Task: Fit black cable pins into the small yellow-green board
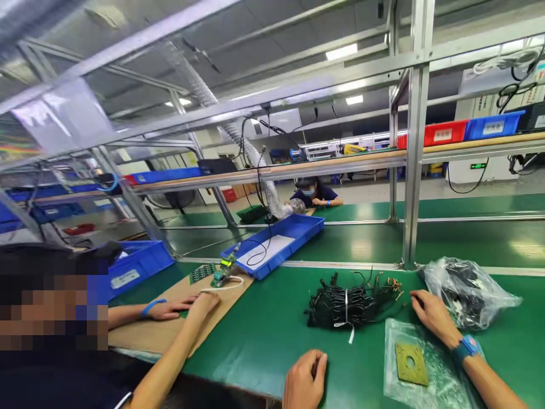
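Observation:
My left hand rests at the front edge of the green table, fingers curled in with nothing visible in them. To the right, my right hand lies low over the table, its fingers loosely bent and apart, holding nothing. It is between a bundle of black cables, tied with a white tie, and a clear plastic bag with black items inside. The cables' bare copper-coloured ends point toward this hand. Just below it, a flat clear bag lies under a yellowish square plate with a round hole.
At left, a co-worker's hands are on a cardboard sheet beside green circuit boards. A blue tray sits across the back edge. A metal post and shelf rise behind. Another person is farther back.

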`<control>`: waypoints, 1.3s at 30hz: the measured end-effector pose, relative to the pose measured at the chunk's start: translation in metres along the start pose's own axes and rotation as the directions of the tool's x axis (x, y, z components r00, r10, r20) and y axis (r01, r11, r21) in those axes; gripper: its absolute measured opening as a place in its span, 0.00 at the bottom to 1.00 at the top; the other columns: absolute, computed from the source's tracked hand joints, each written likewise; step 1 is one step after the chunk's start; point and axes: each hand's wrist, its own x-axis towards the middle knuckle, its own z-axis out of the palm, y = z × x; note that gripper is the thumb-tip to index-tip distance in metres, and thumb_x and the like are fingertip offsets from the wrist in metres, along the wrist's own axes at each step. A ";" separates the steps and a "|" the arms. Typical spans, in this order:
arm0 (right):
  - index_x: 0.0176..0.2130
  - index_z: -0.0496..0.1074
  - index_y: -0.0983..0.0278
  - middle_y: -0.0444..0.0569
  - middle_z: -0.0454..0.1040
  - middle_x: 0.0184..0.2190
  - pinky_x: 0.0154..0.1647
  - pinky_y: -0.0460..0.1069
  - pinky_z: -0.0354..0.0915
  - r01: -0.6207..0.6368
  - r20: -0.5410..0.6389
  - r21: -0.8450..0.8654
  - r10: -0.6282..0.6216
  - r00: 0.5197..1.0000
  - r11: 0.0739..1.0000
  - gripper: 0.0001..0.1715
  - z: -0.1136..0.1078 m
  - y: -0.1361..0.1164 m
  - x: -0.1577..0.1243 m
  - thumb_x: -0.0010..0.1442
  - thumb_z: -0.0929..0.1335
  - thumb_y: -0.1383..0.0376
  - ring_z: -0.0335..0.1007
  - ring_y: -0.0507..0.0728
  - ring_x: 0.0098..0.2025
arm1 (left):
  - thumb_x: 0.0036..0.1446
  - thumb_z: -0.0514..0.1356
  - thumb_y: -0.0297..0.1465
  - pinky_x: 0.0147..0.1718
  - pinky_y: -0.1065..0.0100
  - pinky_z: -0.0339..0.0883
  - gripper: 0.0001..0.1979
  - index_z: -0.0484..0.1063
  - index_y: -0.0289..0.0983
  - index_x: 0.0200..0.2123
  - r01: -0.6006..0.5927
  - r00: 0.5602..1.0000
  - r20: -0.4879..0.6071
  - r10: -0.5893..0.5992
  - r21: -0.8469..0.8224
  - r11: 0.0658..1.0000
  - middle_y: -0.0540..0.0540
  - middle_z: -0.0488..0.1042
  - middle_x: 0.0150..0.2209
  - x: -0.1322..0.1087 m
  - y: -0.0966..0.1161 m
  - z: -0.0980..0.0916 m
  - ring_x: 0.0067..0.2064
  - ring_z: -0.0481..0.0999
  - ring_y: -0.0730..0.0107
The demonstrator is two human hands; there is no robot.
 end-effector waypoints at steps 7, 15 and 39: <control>0.48 0.73 0.63 0.54 0.81 0.40 0.42 0.56 0.70 -0.012 0.056 0.071 0.008 0.998 0.997 0.20 0.003 0.000 -0.005 0.69 0.59 0.56 0.78 0.63 0.39 | 0.68 0.52 0.46 0.32 0.64 0.73 0.20 0.76 0.39 0.37 0.085 0.996 0.010 -0.084 -0.044 0.995 0.45 0.79 0.31 0.006 0.008 -0.005 0.31 0.79 0.62; 0.47 0.73 0.61 0.52 0.80 0.42 0.42 0.55 0.70 0.008 0.043 0.149 -0.014 0.999 0.989 0.17 0.007 -0.003 -0.004 0.71 0.60 0.56 0.77 0.62 0.41 | 0.54 0.69 0.37 0.68 0.43 0.51 0.44 0.55 0.32 0.69 -0.321 0.947 0.110 0.301 0.355 0.878 0.30 0.58 0.70 0.086 0.081 0.009 0.73 0.51 0.43; 0.43 0.73 0.63 0.49 0.78 0.32 0.37 0.51 0.69 -0.170 -0.082 0.073 0.175 0.981 0.983 0.23 -0.056 -0.033 -0.037 0.71 0.60 0.49 0.74 0.59 0.33 | 0.67 0.54 0.23 0.45 0.60 0.70 0.08 0.72 0.35 0.44 -0.488 0.754 0.486 0.442 -0.037 0.872 0.40 0.76 0.41 0.119 0.134 0.090 0.44 0.77 0.58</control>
